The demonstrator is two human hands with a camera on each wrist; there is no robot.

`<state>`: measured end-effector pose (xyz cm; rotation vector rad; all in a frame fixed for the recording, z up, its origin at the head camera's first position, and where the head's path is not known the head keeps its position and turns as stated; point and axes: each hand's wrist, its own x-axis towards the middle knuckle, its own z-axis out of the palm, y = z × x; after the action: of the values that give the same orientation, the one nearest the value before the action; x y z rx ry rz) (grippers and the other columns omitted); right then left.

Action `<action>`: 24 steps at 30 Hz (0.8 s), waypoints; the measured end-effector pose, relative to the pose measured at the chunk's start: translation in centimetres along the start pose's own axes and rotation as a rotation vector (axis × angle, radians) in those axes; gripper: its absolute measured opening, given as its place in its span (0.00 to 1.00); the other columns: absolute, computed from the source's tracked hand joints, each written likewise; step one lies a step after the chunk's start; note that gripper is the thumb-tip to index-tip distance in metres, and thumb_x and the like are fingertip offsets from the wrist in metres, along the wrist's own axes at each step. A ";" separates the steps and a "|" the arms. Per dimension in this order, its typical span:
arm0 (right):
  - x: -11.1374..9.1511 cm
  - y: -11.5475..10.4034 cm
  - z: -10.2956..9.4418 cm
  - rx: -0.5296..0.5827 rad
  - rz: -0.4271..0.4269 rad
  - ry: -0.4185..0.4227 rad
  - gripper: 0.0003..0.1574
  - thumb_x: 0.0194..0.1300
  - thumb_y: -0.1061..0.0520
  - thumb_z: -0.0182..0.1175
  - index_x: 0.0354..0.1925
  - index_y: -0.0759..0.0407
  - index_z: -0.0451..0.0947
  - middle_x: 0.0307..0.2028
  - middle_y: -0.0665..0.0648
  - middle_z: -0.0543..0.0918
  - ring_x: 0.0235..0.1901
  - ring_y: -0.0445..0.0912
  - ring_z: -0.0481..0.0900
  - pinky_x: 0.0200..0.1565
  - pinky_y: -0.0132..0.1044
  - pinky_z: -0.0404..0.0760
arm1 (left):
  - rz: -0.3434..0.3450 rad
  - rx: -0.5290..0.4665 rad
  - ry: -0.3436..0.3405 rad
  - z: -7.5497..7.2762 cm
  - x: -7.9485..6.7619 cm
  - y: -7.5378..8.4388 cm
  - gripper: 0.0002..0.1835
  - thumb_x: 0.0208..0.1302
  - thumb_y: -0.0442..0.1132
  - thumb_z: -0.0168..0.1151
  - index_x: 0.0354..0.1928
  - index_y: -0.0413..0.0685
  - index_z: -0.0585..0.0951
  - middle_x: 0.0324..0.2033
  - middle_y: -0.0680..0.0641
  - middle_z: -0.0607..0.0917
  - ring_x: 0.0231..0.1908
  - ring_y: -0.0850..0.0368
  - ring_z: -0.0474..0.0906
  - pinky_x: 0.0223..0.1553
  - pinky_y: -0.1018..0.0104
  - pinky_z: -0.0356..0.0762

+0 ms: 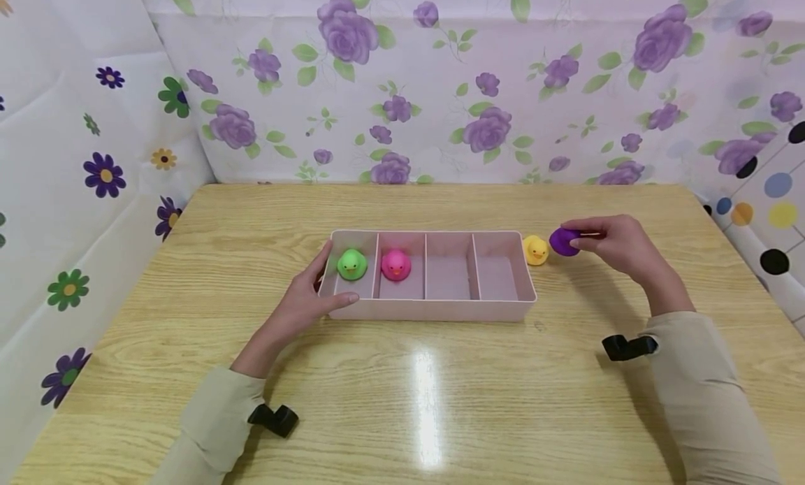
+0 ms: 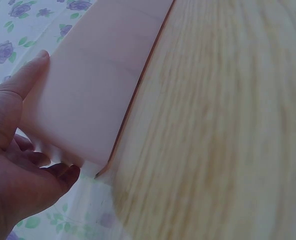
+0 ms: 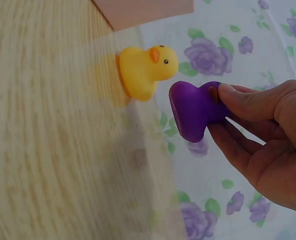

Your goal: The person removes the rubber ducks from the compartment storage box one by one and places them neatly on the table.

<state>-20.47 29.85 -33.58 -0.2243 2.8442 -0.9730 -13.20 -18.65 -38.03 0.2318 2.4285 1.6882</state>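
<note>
A pale pink divided box (image 1: 428, 310) stands on the table, its compartments in one row. My left hand (image 1: 308, 293) holds the box's left end, thumb along the front side and fingers around the end wall. Inside the leftmost compartment sits a green rubber duck (image 1: 351, 265); a pink rubber duck (image 1: 396, 265) is in the one beside it. The two compartments on the right hold nothing. Between thumb and fingers, my right hand (image 1: 619, 247) pinches a purple rubber duck (image 3: 193, 110) by its head, above the table. Just left of it, a yellow rubber duck (image 3: 145, 72) stands by the box's right end.
The wooden table (image 1: 377, 401) reaches back to a wall cloth (image 1: 428, 87) with purple flowers. Another flowered cloth (image 1: 63, 191) hangs at the left, and a dotted one (image 1: 773, 212) at the right. Black wrist mounts (image 1: 629, 347) sit on both sleeves.
</note>
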 end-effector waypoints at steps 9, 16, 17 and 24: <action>0.4 2.0 0.4 0.017 0.036 -0.028 0.24 0.73 0.60 0.59 0.63 0.67 0.76 0.60 0.74 0.75 0.57 0.64 0.76 0.51 0.45 0.79 | -0.007 -0.006 0.004 0.0 0.2 -0.4 0.56 0.61 0.39 0.72 0.80 0.49 0.42 0.78 0.42 0.47 0.73 0.38 0.53 0.68 0.44 0.60; 0.3 2.3 0.7 0.038 0.057 -0.033 0.25 0.72 0.58 0.60 0.63 0.66 0.76 0.61 0.74 0.75 0.57 0.63 0.76 0.45 0.32 0.76 | -0.003 -0.005 0.002 0.0 0.0 -0.3 0.56 0.61 0.39 0.72 0.80 0.48 0.42 0.78 0.41 0.47 0.73 0.38 0.54 0.67 0.43 0.61; 0.3 2.3 0.7 0.039 0.056 -0.034 0.24 0.72 0.58 0.60 0.63 0.66 0.76 0.61 0.74 0.75 0.57 0.62 0.76 0.43 0.29 0.76 | -0.003 -0.003 0.003 0.0 0.0 -0.3 0.56 0.61 0.39 0.72 0.80 0.48 0.42 0.78 0.41 0.47 0.73 0.38 0.54 0.67 0.43 0.61; 0.3 2.7 0.9 0.066 0.078 -0.068 0.26 0.72 0.57 0.60 0.64 0.66 0.75 0.62 0.75 0.73 0.59 0.64 0.73 0.53 0.47 0.78 | -0.005 0.000 0.001 0.0 0.1 -0.4 0.57 0.61 0.40 0.72 0.80 0.49 0.42 0.78 0.42 0.48 0.72 0.38 0.55 0.66 0.43 0.63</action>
<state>-20.91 31.40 -35.98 -0.1362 2.7321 -1.0215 -13.27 -18.75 -38.38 0.2245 2.4272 1.6864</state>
